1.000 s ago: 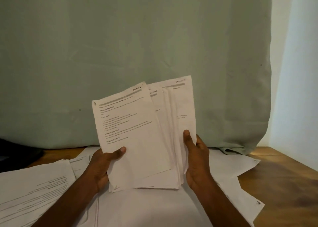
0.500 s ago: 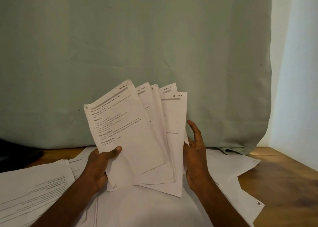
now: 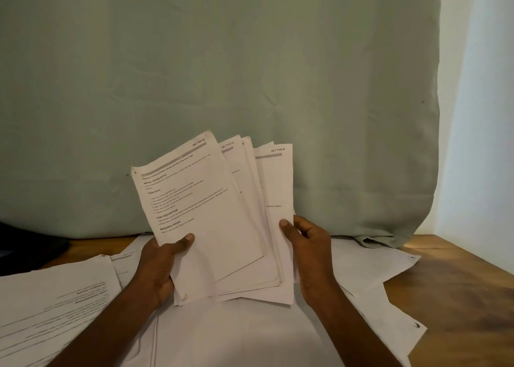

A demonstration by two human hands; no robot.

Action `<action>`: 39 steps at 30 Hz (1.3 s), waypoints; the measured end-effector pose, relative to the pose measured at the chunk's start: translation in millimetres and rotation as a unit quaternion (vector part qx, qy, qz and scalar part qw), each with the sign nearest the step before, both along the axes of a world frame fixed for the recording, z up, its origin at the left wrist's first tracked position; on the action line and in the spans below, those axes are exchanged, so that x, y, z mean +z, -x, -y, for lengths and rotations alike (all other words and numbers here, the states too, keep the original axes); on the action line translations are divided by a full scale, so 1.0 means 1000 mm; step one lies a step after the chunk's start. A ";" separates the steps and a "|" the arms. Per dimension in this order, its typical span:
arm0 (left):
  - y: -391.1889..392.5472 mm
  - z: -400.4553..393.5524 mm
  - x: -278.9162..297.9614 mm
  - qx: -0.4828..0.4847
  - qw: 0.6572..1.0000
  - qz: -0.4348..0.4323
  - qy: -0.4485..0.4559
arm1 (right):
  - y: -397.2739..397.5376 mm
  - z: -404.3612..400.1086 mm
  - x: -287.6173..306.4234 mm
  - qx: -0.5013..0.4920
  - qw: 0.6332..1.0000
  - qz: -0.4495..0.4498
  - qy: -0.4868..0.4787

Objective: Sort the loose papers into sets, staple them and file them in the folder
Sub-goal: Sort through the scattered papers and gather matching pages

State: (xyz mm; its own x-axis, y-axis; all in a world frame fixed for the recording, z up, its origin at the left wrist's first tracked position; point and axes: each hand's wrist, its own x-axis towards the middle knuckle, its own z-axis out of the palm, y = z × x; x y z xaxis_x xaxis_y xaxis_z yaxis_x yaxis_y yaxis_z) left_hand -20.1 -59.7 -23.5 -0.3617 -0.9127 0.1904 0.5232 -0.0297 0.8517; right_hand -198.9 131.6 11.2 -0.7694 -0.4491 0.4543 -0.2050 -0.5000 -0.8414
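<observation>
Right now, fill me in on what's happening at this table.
A person is holding a fanned stack of printed sheets up over a wooden table. The left hand grips the stack's lower left, thumb on the front page headed Section 1. The right hand pinches the rightmost sheet, headed Section 6, at its edge. More loose papers lie spread on the table below. No stapler or folder is in view, so this looks like the sorting stage.
</observation>
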 end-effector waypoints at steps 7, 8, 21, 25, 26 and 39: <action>-0.002 -0.003 0.002 -0.060 0.998 -0.001 0.020 | 0.000 -0.002 0.000 -0.030 0.999 0.025 0.008; -0.002 -0.004 0.002 -0.075 0.997 0.006 0.032 | 0.000 -0.003 0.000 -0.022 0.999 0.027 0.012; 0.000 -0.014 0.014 -0.163 0.975 0.085 0.128 | -0.007 -0.006 0.006 0.072 0.995 -0.017 0.063; 0.000 -0.016 0.016 -0.159 0.976 0.078 0.126 | -0.006 -0.006 0.006 0.050 0.997 -0.041 0.046; 0.000 -0.016 0.017 -0.159 0.976 0.075 0.126 | -0.004 -0.006 0.007 0.049 0.997 -0.051 0.036; -0.006 -0.020 0.032 -0.057 0.990 0.013 0.126 | 0.006 -0.017 0.013 0.114 0.993 -0.016 -0.029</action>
State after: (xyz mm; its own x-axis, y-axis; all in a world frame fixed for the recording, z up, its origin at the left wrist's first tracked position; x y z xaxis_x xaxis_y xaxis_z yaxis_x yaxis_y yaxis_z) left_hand -13.9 -39.9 9.0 -0.4673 -0.7903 0.3962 0.5072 0.1274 0.8524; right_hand -205.0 148.3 24.2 -0.6308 -0.6353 0.4456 -0.1198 -0.4875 -0.8648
